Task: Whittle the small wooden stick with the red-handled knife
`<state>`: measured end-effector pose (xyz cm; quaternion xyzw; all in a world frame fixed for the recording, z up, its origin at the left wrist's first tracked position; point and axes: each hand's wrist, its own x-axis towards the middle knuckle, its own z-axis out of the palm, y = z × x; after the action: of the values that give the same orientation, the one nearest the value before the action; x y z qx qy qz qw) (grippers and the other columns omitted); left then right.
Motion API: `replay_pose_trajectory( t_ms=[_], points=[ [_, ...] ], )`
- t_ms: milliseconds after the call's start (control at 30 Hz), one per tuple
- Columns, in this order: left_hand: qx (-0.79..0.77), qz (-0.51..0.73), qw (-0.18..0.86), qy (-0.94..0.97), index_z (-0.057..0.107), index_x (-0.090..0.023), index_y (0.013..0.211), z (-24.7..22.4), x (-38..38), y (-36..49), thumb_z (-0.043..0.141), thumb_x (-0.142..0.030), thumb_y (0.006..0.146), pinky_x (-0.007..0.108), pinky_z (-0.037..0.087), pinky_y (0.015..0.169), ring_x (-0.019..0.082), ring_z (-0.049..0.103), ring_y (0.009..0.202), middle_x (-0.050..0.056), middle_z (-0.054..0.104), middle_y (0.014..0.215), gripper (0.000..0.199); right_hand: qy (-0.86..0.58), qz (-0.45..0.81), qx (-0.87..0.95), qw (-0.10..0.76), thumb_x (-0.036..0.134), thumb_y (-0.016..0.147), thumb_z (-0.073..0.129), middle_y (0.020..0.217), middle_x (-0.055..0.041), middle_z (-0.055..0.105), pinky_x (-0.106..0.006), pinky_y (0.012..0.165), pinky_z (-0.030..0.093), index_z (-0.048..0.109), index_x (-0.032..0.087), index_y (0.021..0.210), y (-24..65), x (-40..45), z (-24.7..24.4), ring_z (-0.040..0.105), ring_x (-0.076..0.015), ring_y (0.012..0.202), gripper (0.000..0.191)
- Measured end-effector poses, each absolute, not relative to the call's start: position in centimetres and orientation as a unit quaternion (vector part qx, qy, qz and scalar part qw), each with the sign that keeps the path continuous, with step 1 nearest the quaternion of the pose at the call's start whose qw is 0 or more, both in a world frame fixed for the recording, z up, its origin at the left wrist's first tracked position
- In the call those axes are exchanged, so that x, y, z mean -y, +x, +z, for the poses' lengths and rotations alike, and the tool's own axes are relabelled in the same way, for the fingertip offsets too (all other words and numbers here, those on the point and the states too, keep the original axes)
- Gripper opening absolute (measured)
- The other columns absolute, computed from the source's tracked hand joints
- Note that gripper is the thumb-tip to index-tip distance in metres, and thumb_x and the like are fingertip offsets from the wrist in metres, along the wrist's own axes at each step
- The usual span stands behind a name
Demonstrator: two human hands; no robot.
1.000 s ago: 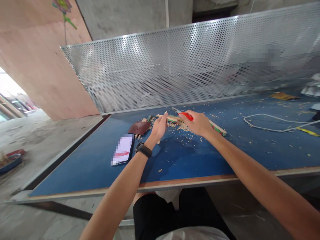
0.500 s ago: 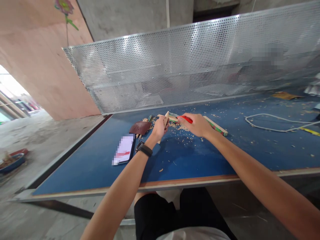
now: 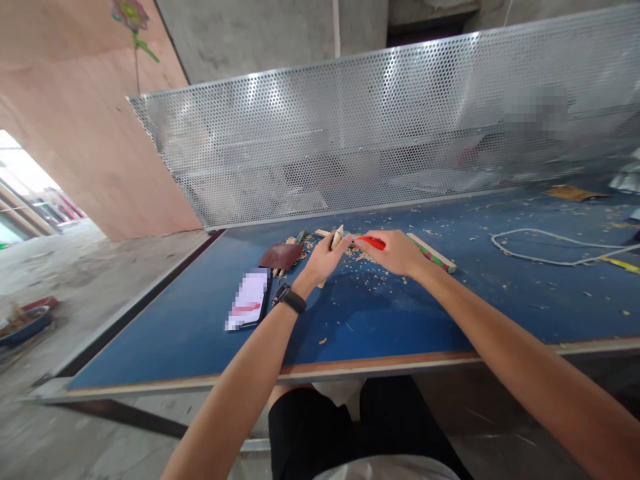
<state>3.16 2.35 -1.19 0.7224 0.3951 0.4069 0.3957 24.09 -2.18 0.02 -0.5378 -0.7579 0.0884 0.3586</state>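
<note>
My left hand (image 3: 321,263) is closed around a pale wooden stick (image 3: 339,235), whose tapered tip pokes up above the fingers. The stick's lower end shows under the palm. In my right hand (image 3: 401,252) is a red-handled utility knife (image 3: 373,243), pointing left toward the stick. My left thumb reaches across to the knife's front end, and the blade is mostly hidden there. Wood shavings (image 3: 367,265) lie scattered beneath both hands. Just right of my right hand rests a wooden strip with green and red patterned sides (image 3: 434,255).
A phone (image 3: 250,297) and a brown sandpaper-like sheet (image 3: 281,256) lie left of my left hand on the blue tabletop (image 3: 165,327). A perforated metal panel (image 3: 280,147) stands along the back. To the right are a white cable (image 3: 530,259) and a yellow strip (image 3: 620,264).
The stick has turned more upright in my left hand. The left thumb has come over to the knife's front end. My right hand stays almost in place with the knife.
</note>
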Motion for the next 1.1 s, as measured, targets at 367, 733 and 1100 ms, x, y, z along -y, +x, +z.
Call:
replay_pose_trajectory(
  t_ms=[367,733,1100],
  points=[
    [-0.425,0.406,0.325,0.741,0.056,-0.02,0.082,-0.94,-1.93,3.06,0.064,-0.065,0.093,0.028,0.031,0.059,0.012,0.042,0.061,-0.003,0.048,0.065,0.047,-0.566,-0.016,0.732,0.378,0.071,0.097,0.057,0.087,-0.0039,0.081,-0.037,0.065,0.042,0.085,0.034,0.103,24.08,2.35,0.11,0.073,-0.0298,0.083,0.046],
    [-0.359,0.405,0.486,0.686,0.055,-0.022,0.091,-1.14,-2.19,3.05,0.077,-0.056,0.085,0.029,0.025,0.05,0.008,0.036,0.049,-0.006,0.042,0.064,0.041,-0.506,0.079,0.775,0.371,0.072,0.1,0.052,0.086,-0.0047,0.08,-0.035,0.063,0.039,0.083,0.028,0.102,24.33,2.36,-0.15,0.067,-0.0238,0.072,0.055],
    [-0.41,0.411,0.409,0.704,0.049,-0.022,0.077,-1.46,-2.31,3.21,0.059,-0.085,0.087,0.028,0.029,0.054,0.01,0.036,0.055,-0.004,0.043,0.063,0.065,-0.5,0.103,0.772,0.379,0.071,0.099,0.056,0.095,-0.0056,0.083,-0.038,0.072,0.047,0.086,0.028,0.107,24.43,2.33,0.1,0.073,-0.0267,0.085,0.053]
  ],
)
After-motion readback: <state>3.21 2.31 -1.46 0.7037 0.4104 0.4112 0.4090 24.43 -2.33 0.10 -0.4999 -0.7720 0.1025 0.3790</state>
